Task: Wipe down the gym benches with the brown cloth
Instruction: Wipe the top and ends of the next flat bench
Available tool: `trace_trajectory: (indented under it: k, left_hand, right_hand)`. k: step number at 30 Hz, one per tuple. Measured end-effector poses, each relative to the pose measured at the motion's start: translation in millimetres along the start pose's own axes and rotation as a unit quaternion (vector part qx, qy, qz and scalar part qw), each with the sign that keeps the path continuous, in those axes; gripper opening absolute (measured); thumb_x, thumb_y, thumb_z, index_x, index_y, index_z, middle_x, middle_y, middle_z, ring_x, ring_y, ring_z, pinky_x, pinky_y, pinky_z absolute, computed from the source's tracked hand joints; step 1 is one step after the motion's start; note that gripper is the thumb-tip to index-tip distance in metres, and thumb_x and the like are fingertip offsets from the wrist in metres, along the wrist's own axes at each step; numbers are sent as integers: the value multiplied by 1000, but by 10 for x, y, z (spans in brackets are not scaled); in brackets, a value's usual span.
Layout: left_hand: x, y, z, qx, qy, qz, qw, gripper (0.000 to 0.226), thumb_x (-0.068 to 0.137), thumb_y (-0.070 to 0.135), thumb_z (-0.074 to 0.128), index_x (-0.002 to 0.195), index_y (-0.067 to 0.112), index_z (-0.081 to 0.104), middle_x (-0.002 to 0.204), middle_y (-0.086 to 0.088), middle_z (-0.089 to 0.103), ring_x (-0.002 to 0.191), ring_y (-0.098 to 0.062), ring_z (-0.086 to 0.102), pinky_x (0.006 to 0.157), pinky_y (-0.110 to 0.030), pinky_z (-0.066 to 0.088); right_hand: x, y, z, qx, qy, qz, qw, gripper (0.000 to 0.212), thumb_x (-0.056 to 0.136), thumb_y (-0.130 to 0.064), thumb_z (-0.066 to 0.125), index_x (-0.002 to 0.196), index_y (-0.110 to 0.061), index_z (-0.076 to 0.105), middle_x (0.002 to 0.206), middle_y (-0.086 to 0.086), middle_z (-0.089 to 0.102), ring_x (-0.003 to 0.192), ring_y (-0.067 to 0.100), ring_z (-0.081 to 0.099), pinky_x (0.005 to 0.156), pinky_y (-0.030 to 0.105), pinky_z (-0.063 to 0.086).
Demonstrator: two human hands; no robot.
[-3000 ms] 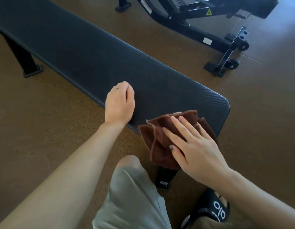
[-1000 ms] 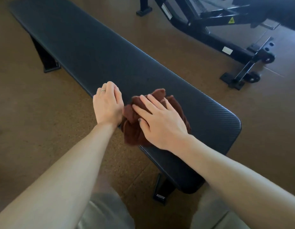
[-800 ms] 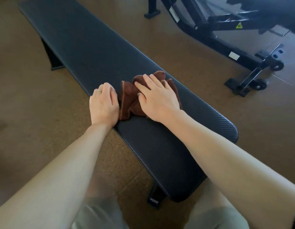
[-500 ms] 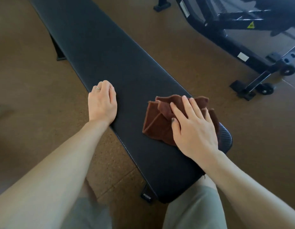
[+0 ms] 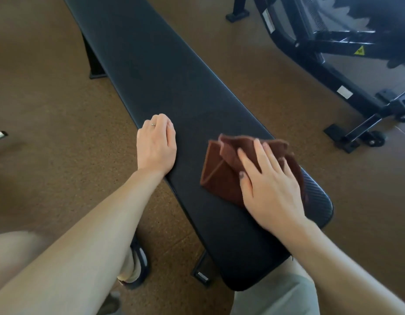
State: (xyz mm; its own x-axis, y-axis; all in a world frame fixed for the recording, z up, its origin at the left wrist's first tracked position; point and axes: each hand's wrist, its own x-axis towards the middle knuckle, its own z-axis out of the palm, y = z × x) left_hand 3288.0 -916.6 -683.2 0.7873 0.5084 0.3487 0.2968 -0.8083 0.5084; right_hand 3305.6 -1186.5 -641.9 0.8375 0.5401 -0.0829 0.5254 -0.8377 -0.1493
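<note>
soft daylight from upper right; wide-angle bending at edges, slight motion blur.

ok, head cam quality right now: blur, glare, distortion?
Head view: right hand and brown cloth slightly motion-soft; left hand sharper. Bright daylight glare top right behind the black machine. Wide-angle stretch on the near forearms; bench evenly lit.

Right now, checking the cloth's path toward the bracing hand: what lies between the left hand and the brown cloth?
Only bare black bench padding separates the left hand from the brown cloth, as the head view shows.
</note>
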Motion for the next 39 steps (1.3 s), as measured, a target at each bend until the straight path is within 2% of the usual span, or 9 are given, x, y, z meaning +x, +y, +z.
trace_trajectory:
  k: [3, 9, 12, 17, 20, 24, 29, 36, 39]
  left_hand:
    - [3, 0, 1, -13, 7, 3, 1000, 21, 106, 18, 36, 86, 19, 43, 84, 3, 53, 74, -23, 47, 69, -40, 35]
    - [21, -26, 29, -33, 14, 3, 999, 22, 104, 18, 35, 82, 20, 42, 79, 5, 50, 69, -20, 43, 67, -37, 32]
    - [39, -38, 20, -44, 14, 2, 999, 24, 104, 20, 34, 82, 20, 43, 78, 4, 51, 69, -20, 43, 66, -39, 35]
    - [-2, -45, 20, -47, 13, 5, 999, 22, 105, 18, 36, 84, 22, 41, 81, 7, 49, 70, -17, 41, 69, -34, 31]
    - [14, -57, 13, -58, 14, -6, 998, 23, 105, 20, 36, 84, 22, 44, 81, 6, 52, 72, -15, 44, 70, -32, 32]
    - [31, -51, 19, -66, 12, -11, 998, 24, 104, 19, 36, 82, 20, 45, 78, 5, 52, 70, -15, 43, 69, -34, 33]
    - [47, -75, 14, -69, 1, -22, 997, 25, 104, 17, 37, 81, 17, 47, 78, 4, 52, 72, -17, 44, 70, -37, 36]
    - [41, -83, 17, -83, 7, -8, 996, 26, 104, 19, 35, 80, 17, 46, 77, 4, 52, 70, -18, 44, 69, -37, 35]
    - [39, -93, 16, -87, 8, -11, 996, 25, 104, 19, 36, 81, 17, 46, 78, 4, 52, 71, -18, 44, 70, -37, 35]
  right_hand:
    - [33, 31, -8, 8, -23, -5, 1000, 58, 106, -48, 20, 162, -36, 30, 174, 0, 15, 161, 21, 9, 128, 49, 15]
    - [1285, -118, -16, 19, 9, 21, 1000, 54, 110, -45, 23, 163, -35, 29, 174, 2, 13, 161, 23, 8, 129, 49, 13]
    - [1584, -272, -22, 10, 4, 31, 999, 55, 111, -47, 21, 164, -35, 26, 175, 3, 11, 161, 25, 7, 130, 49, 12]
    - [653, -356, 15, -9, 2, -14, 1000, 55, 109, -44, 25, 163, -33, 29, 174, 2, 13, 161, 23, 8, 128, 49, 15]
    - [411, -356, 33, -18, -31, -32, 999, 56, 108, -46, 21, 163, -38, 26, 175, -2, 10, 161, 18, 4, 126, 44, 8]
    - [1142, -413, 30, -10, 4, -36, 999, 54, 109, -44, 23, 162, -35, 31, 174, 2, 14, 161, 21, 7, 128, 48, 14]
    - [1971, -660, 20, -7, 15, 23, 1000, 55, 110, -46, 20, 163, -33, 27, 175, 3, 12, 161, 25, 7, 130, 49, 11]
    - [711, -731, 103, -16, 12, -45, 999, 58, 106, -44, 21, 160, -31, 36, 172, 3, 22, 160, 23, 15, 127, 49, 16]
    - [698, -693, 105, -11, -11, -63, 998, 57, 106, -46, 22, 161, -35, 35, 173, 0, 20, 161, 20, 13, 127, 46, 14]
